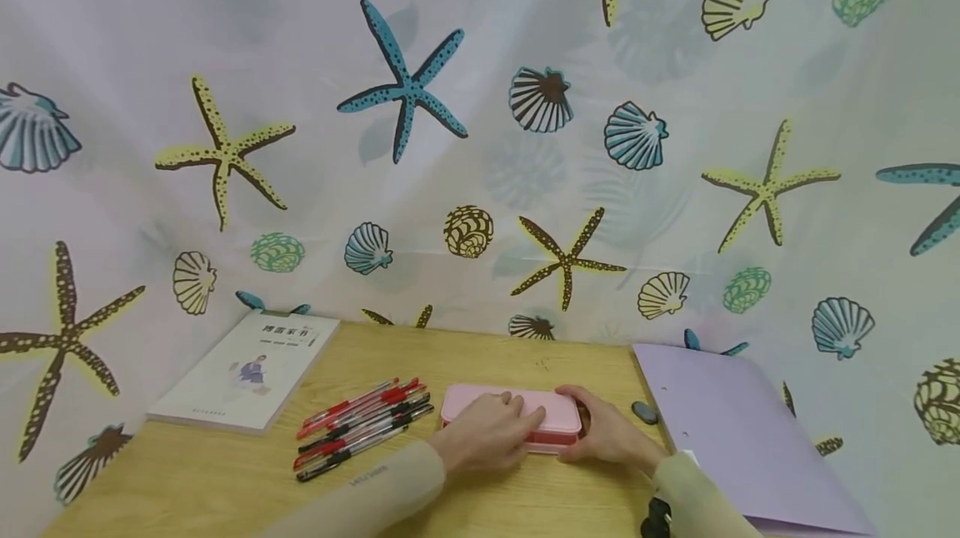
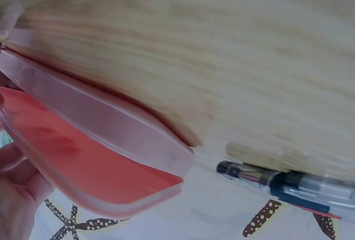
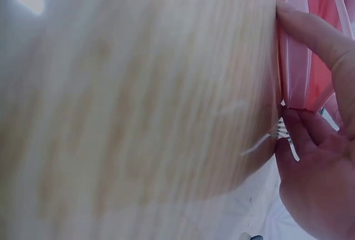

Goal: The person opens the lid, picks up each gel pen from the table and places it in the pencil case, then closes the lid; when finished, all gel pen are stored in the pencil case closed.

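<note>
Pink pencil case (image 1: 512, 416) sits at the desk's (image 1: 225, 480) six o'clock edge, left hand (image 1: 491, 431) flat on its lid, right hand (image 1: 607, 434) gripping its three o'clock end; uneven pressure could skid it into the pens (image 1: 363, 428) at nine o'clock.

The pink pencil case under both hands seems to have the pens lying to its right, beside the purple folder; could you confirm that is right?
Not quite: the head view shows the pens lying left of the pink pencil case, toward the book. The purple folder is on its right. Both the left hand and right hand are on the case.
</note>
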The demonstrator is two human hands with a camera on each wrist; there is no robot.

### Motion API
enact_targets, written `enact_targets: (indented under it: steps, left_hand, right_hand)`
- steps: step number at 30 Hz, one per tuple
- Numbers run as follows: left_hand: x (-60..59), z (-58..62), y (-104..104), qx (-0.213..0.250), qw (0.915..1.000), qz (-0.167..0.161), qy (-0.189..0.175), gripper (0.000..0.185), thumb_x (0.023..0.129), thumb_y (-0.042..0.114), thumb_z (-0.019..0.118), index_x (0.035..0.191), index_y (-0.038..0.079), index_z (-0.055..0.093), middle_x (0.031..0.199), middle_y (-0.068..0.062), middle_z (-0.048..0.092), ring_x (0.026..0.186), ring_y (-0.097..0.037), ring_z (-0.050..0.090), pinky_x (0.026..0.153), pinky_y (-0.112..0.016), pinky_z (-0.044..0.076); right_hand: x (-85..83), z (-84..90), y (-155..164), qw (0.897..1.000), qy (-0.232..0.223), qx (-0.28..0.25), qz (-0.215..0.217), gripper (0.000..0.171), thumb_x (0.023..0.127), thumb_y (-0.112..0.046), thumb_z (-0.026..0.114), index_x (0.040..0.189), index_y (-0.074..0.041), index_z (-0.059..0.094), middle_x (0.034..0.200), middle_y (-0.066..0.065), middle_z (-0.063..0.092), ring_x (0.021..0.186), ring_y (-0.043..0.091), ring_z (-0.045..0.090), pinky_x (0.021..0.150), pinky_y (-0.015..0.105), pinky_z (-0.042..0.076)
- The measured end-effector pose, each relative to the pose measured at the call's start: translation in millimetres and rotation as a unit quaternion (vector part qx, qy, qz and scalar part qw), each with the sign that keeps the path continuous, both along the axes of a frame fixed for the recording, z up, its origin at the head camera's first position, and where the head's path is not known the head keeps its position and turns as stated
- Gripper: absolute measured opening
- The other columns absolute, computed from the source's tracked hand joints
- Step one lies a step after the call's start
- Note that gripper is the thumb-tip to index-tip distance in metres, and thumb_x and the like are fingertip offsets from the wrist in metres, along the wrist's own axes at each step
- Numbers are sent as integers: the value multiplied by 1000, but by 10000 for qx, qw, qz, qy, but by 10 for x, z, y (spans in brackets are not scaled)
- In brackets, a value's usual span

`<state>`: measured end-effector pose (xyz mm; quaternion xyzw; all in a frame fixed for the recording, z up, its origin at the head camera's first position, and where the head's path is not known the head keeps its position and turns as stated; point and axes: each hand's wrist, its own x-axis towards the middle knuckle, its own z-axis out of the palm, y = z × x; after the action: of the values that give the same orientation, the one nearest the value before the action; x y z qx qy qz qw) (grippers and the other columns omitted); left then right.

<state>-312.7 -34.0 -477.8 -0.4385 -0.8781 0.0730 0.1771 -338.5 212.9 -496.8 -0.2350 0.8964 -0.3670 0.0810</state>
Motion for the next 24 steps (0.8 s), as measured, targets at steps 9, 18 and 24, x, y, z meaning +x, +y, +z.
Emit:
enact_targets:
  steps: [9,18,24]
  left_hand:
    - [-109,-3,-112,212,9988,-382,204,19,92,31,54,108,21,59,86,5,60,72,-9,57,61,-25,49]
    - [-143,111,-306,-591,9918,-828,779,17,101,29,50,114,21,54,88,8,62,73,-6,59,62,-21,50]
    - [-189,142,-468,-395,9936,-825,656,13,96,27,57,107,21,57,88,7,68,77,-8,66,63,-24,53]
  right_hand:
    - [-19,1,14,9995,-228,-183,80,97,68,-30,90,147,-12,37,136,7,53,120,22,50,101,43,41]
    - [-46,-6,35,9990,-322,-268,132,96,69,-28,90,148,-12,36,137,6,52,118,21,51,97,39,44]
    - [-49,-20,20,9982,-407,-408,170,97,68,-24,90,148,-10,36,136,8,52,117,22,52,97,37,44]
